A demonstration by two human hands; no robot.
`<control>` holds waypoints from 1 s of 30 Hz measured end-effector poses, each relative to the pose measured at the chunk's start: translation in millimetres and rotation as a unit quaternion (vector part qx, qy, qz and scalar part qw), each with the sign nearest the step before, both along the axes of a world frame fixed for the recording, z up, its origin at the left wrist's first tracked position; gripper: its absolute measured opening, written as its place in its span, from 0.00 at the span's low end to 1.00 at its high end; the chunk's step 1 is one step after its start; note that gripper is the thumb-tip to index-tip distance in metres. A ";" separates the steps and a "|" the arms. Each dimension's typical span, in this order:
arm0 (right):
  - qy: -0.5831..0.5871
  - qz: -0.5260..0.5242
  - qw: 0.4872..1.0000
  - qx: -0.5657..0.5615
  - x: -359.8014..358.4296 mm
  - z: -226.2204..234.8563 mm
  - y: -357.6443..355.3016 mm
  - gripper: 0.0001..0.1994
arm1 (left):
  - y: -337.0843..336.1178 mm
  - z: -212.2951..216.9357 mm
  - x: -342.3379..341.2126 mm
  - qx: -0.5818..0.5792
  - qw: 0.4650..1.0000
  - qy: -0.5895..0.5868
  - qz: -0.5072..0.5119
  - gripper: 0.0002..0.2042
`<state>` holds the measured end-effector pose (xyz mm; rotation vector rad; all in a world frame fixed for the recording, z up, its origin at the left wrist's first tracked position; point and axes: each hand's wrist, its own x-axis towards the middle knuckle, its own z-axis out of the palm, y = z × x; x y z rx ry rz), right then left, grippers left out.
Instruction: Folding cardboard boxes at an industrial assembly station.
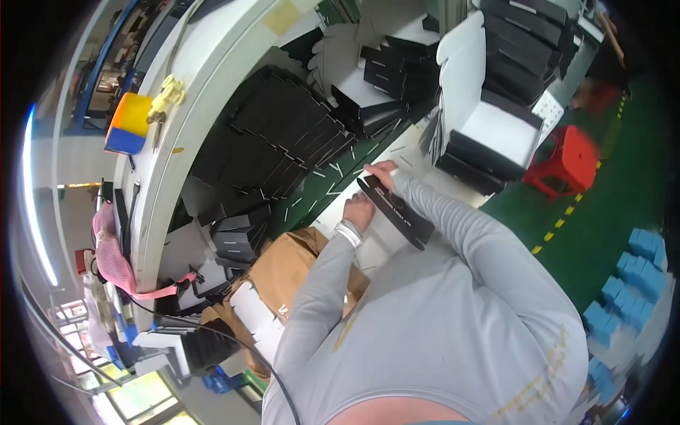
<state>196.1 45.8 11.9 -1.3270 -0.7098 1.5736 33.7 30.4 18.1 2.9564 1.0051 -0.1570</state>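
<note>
- We see a long flat black box (395, 211), matt and rectangular with square edges, lying just right of the picture's middle; it looks like stiff card.
- Its long axis runs from about ten o'clock to four o'clock, with the upper end near the right hand (382, 172) and the lower end against the grey sleeve.
- The right hand sits at the box's upper end, at about twelve o'clock from its middle, fingers curled onto that end; we read it as grasping the box, though the fingertips are small and partly covered.
- The left hand (359, 210) rests at about nine o'clock of the box, touching its long edge; a pale wristband circles the wrist. We cannot tell whether its fingers are clenched or loose, since the back of the hand hides them.
- Both hands work above a white sheet (375, 244) on the green table top (354, 166), which is dotted with short white strips.
- At eleven o'clock lies a fanned heap of flat black card blanks (283, 134), smooth and overlapping.
- At one o'clock stand stacks of black and white boxes (496, 120), cut off by the picture's rim.
- At seven o'clock a crumpled brown paper wrap (283, 273) is partly hidden by the left sleeve.
- A red plastic stool (567, 166) stands at three o'clock on the green floor.
</note>
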 end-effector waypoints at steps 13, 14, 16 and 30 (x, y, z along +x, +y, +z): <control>-0.042 0.031 0.998 0.035 -14.4 -13.6 -2.7 0.19 | -17.6 -12.6 -28.4 -0.047 0.993 -0.050 0.100 0.08; -0.065 0.022 0.995 0.069 -16.1 -18.5 -2.8 0.18 | -17.4 -20.0 -26.6 -0.046 0.994 -0.018 0.096 0.09; -0.082 0.013 0.992 0.092 -23.0 -14.4 -5.2 0.17 | -14.8 -12.9 -25.5 -0.068 0.993 0.049 0.084 0.09; -0.058 -0.026 0.985 0.158 2.2 -27.3 -9.2 0.11 | 12.4 -25.5 41.1 -0.164 0.977 -0.067 0.121 0.11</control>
